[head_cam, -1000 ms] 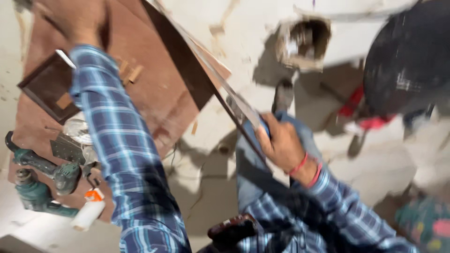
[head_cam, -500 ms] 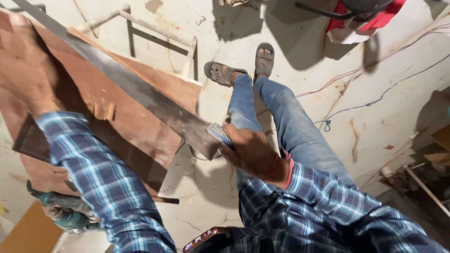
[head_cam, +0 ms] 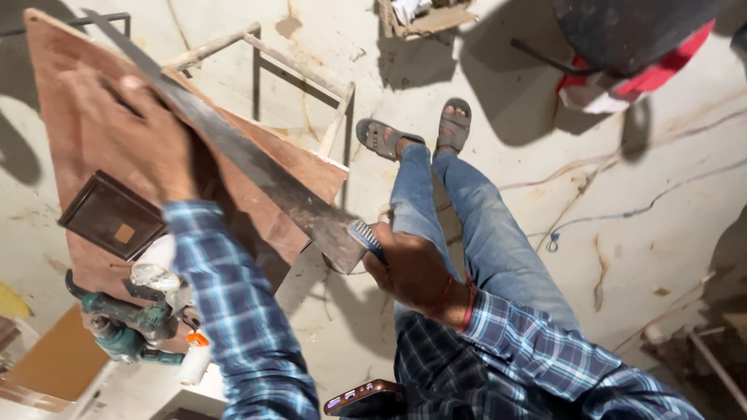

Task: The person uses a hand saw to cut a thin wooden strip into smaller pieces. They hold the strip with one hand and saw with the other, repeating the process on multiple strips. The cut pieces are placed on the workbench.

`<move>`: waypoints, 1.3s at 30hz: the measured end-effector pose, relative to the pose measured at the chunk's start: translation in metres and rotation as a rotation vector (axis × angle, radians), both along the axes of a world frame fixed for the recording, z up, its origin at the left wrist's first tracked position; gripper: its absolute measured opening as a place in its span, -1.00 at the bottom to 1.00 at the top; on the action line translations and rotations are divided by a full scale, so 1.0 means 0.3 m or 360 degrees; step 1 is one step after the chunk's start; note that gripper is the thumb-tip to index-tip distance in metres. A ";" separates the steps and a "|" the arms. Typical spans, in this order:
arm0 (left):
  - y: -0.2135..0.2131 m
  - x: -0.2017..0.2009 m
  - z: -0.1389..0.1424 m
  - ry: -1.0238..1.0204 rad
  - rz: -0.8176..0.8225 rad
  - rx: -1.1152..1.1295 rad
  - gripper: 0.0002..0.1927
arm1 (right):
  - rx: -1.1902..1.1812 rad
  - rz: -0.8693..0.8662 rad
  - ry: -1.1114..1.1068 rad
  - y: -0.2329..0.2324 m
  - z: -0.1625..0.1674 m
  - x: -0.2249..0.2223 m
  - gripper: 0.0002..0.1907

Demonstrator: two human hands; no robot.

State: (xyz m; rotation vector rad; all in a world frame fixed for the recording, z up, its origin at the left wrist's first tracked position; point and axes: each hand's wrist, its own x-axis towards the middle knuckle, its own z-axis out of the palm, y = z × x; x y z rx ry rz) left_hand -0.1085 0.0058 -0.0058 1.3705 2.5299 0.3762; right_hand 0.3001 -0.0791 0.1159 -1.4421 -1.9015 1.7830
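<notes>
Plainly, each line below ran from the hands outward.

Right hand: the right hand (head_cam: 412, 268) was clenched around the handle of a handsaw (head_cam: 257, 167), knuckles up, with red threads at the wrist.

Handsaw: its long grey blade ran from the grip up and leftward, slanting across the plywood board (head_cam: 74, 117); the far tip reached the board's top edge near the upper left corner.

Left hand: the left hand (head_cam: 136, 128) lay flat with fingers spread on the board's upper part, just beside the blade; it was blurred, pressing on the wood rather than gripping anything.

Sleeves: both arms wore a blue plaid shirt (head_cam: 233, 311).

Plywood board: the reddish-brown sheet lay tilted over a wooden frame (head_cam: 311, 74), its right corner jutting out above the floor near the saw's handle.

Dark square panel: a small dark framed panel (head_cam: 113, 214) with a pale square at its middle sat on the board near its left edge, below the left hand.

Power drill: a green power drill (head_cam: 124, 327) rested at the board's lower end, just under the left forearm.

White tube: a white tube with an orange cap (head_cam: 193, 358) lay beside the drill.

Legs: blue jeans (head_cam: 482, 233) stretched from the sawing hand toward sandalled feet (head_cam: 420, 132) on the pale floor (head_cam: 545, 140).

Phone: a phone (head_cam: 366, 397) showed at the bottom edge, close to the shirt.

Cable: a thin wire (head_cam: 638, 210) trailed over the floor's right side.
</notes>
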 end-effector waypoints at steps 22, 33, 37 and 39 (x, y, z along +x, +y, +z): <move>-0.186 0.508 0.178 -0.0210 0.0301 0.0676 -0.64 | 0.0045 -0.0011 -0.0059 -0.035 -0.027 -0.094 -0.88; -0.417 0.687 0.145 -0.0066 0.0334 0.0140 -0.66 | 0.0092 0.0103 -0.0123 0.009 0.053 -0.101 -0.81; -0.541 0.816 0.225 -0.0344 0.0380 -0.0087 -0.46 | 0.0039 0.0081 -0.0168 -0.028 0.028 -0.062 -0.77; -0.580 0.879 0.263 -0.0603 0.0530 0.0092 -0.54 | -0.0004 0.0020 -0.0140 -0.065 -0.010 -0.043 -0.74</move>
